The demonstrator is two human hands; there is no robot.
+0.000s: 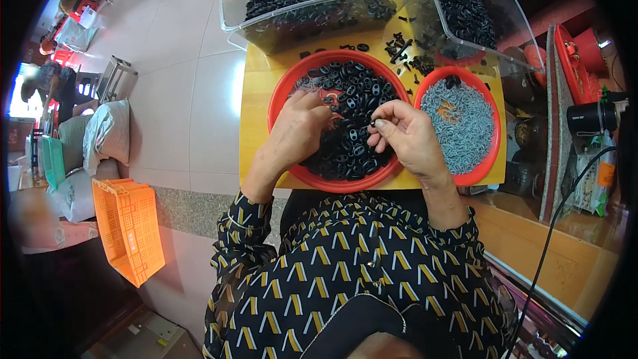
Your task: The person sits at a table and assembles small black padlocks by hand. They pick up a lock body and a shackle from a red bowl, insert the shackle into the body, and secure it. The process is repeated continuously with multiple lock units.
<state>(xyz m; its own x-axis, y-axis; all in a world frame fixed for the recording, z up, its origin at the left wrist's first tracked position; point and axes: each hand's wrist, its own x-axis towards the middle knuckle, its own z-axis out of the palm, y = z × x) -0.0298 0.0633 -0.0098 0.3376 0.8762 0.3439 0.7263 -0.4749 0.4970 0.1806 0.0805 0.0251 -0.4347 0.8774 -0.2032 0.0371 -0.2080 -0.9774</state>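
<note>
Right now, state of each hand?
Left hand: curled over the larger red bowl; grip can't be told.
Right hand: closed, pinching a small dark piece.

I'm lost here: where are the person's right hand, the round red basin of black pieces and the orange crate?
Right hand (413,134): head view, mid-hand, near the thumb's base.
Red basin (340,186): head view, its near rim.
Orange crate (143,227): head view, its perforated side.

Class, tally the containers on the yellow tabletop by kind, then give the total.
Red round trays: 2
Clear plastic bins: 2
Total: 4
</note>
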